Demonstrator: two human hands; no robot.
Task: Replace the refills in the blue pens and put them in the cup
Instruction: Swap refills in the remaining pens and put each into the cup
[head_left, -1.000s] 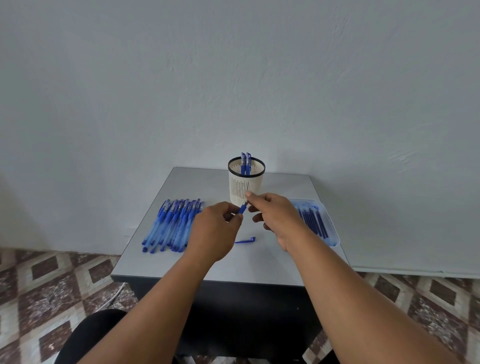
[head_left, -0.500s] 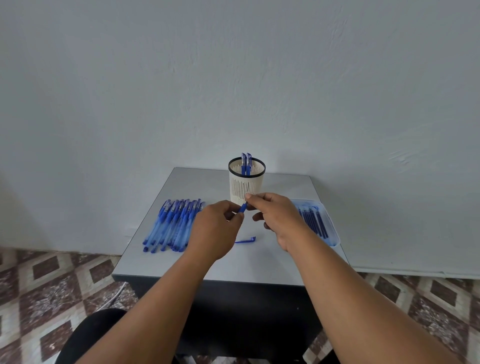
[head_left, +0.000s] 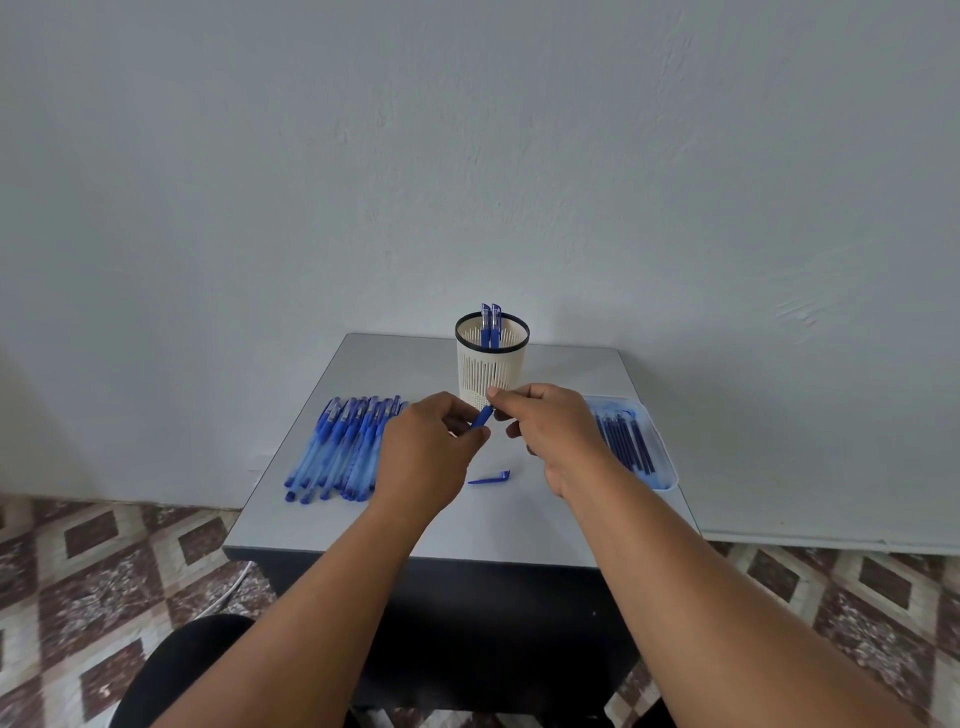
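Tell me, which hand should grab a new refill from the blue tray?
Probably the right hand. The tray with the refills lies just beside it on the right side of the table, while the left hand holds the pen nearer the pile of pens.

Light even, diffuse, moderately bright; cool blue-grey cast. No glare. Soft shadow on wall (head_left: 31, 395) at 9 o'clock. Centre sharp; slight softness and wide-angle stretching at 5 and 7 o'clock edges.
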